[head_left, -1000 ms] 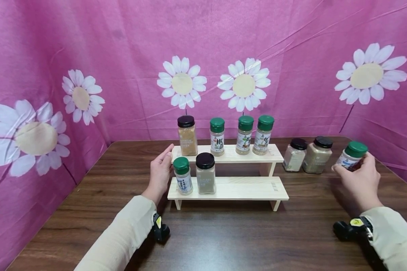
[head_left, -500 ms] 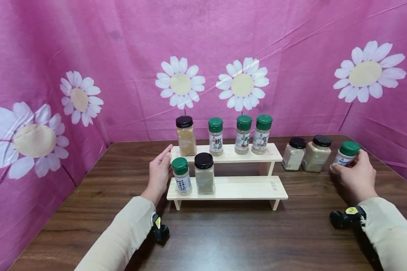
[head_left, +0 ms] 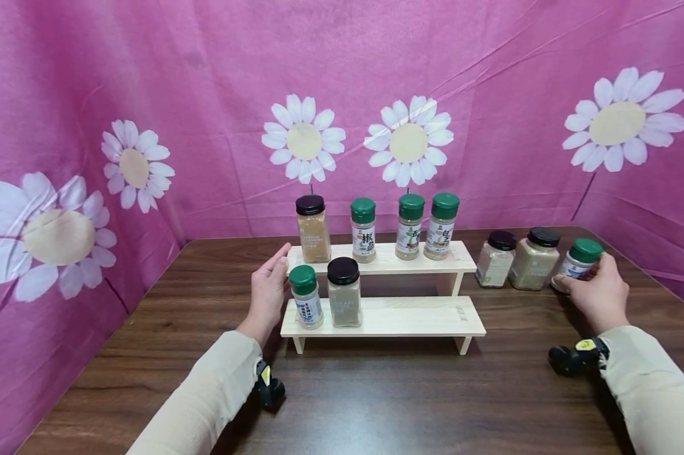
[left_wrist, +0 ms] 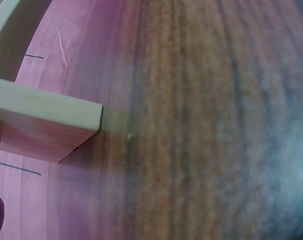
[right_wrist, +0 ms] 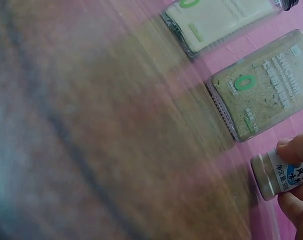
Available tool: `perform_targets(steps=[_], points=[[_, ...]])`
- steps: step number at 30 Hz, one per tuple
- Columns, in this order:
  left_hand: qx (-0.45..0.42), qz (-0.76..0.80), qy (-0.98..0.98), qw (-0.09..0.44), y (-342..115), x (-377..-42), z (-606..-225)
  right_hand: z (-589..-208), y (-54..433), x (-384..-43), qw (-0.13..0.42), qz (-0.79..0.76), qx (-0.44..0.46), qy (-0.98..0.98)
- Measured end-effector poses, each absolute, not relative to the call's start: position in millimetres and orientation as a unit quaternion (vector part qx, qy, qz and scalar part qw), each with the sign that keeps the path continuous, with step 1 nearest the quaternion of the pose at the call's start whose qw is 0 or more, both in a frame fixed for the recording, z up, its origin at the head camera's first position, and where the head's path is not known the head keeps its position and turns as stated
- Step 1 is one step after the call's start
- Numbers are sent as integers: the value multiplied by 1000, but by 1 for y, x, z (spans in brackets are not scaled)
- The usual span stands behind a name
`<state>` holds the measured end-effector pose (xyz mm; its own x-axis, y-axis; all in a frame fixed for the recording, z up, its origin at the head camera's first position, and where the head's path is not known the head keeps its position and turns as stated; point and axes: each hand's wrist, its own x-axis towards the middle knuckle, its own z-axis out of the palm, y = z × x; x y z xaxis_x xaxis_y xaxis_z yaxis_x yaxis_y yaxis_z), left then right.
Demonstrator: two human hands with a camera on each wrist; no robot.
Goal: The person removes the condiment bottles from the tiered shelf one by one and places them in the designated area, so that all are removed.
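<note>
At the right, my right hand (head_left: 599, 292) holds a small green-capped spice jar (head_left: 574, 268) from its right side. In the right wrist view the thumb and fingers pinch the spice jar (right_wrist: 265, 176) around its label, its base close to the tabletop. Two black-capped jars, one pale (head_left: 494, 262) and one with speckled contents (head_left: 535, 262), stand just left of it. My left hand (head_left: 267, 294) grips the left end of the two-tier wooden rack (head_left: 401, 316); some of its fingers are hidden. The left wrist view shows mainly a rack part (left_wrist: 46, 112) and the table.
The rack's upper tier carries a black-capped jar (head_left: 313, 234) and several green-capped jars, one (head_left: 363, 234) near the middle. On the lower tier stand a green-capped jar (head_left: 306, 303) and a black-capped jar (head_left: 344, 297). A pink flowered cloth (head_left: 217, 126) hangs behind the brown table (head_left: 376, 398).
My right hand has brought the green-capped jar left and down, closer to the two black-capped jars, and it stands more upright. The left hand stays at the rack.
</note>
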<state>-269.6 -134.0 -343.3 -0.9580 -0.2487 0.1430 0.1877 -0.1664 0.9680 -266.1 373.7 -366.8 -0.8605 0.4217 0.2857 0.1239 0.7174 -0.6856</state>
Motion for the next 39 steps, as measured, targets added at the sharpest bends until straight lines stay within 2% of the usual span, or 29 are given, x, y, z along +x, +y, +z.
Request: perform_targets(steps=[23, 31, 39], points=[[24, -756, -639, 138, -138, -269, -342, -362, 368, -277, 205, 331, -137, -911], [24, -759, -636, 140, -136, -270, -342, -366, 369, -276, 218, 332, -134, -908], [28, -747, -649, 141, -137, -271, -344, -365, 372, -272, 184, 369, -153, -898]])
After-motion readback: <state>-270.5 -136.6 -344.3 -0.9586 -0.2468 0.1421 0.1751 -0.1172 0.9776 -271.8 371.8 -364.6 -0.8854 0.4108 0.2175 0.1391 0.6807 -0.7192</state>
